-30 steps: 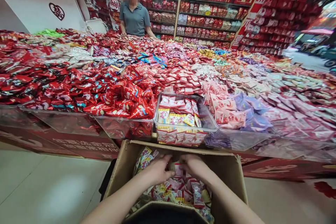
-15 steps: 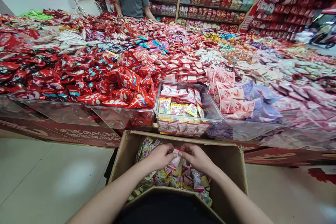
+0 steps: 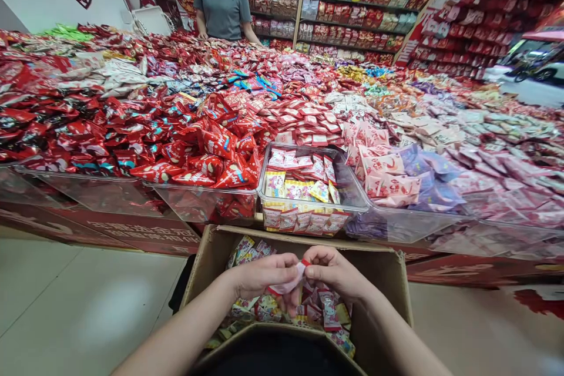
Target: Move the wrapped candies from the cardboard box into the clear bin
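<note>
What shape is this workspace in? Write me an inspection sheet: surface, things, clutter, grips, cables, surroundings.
Surface: long, red-fronted display counter, heaped with small wrapped packets.
Things: small pink-and-white packet with a red end, held between both hands; open brown cardboard box below, holding pink and yellow packets; clear rectangular plastic bin just beyond it, partly filled.
Clutter: glossy red packets heaped left of that bin; pale pink packets and purple packets right of it.
Grips: left grip shut on the held packet; right grip at its red end.
Cables: nothing seen.
Surroundings: person in a grey short-sleeved shirt behind the counter; pale tiled floor.
</note>
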{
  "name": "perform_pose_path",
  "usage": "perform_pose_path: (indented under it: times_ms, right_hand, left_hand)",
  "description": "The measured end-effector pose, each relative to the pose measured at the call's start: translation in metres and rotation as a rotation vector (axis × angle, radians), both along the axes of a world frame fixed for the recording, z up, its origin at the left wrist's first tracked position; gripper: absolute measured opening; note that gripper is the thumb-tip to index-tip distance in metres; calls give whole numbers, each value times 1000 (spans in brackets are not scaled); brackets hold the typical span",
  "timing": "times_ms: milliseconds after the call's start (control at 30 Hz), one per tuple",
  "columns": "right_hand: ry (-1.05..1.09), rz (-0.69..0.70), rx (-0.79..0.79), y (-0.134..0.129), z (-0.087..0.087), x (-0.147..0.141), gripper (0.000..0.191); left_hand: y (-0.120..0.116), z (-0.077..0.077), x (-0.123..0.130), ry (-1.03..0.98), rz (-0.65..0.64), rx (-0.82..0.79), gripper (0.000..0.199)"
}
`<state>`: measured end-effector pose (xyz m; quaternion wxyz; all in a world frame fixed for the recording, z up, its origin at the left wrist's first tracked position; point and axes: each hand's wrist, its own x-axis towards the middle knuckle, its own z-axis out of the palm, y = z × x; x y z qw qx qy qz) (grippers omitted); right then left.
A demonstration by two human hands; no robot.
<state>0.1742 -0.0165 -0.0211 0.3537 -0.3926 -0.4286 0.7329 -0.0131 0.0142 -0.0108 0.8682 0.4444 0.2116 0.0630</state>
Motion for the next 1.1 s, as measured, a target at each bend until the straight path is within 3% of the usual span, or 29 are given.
perform_pose_path:
  times_ms: [100, 233, 300, 433, 600, 800, 967, 1100]
  right_hand:
    - [42, 2, 21, 0, 0, 1, 21]
    - [85, -23, 121, 1, 1, -2, 33]
    - [31, -38, 134, 2, 2, -3, 31]
    - [-31, -114, 108, 1, 3, -4, 25]
    - [79, -228, 61, -1, 2, -3, 28]
    - [120, -240, 6, -1, 9, -3, 27]
    - [118, -233, 24, -2, 6, -3, 25]
    - [128, -252, 67, -2, 6, -7, 30]
  left_hand:
    - [0, 0, 1, -25, 23, -61, 35]
    - [0, -7, 10, -14, 275, 109, 35]
    - [0, -9, 13, -4, 336, 156, 35]
    - [1, -6, 9, 4, 308, 122, 36]
    - [6, 5, -2, -81, 236, 114, 43]
    - [8, 12, -5, -152, 196, 81, 57]
    - [7, 12, -5, -124, 205, 35, 53]
    - [4, 8, -2, -81, 291, 143, 50]
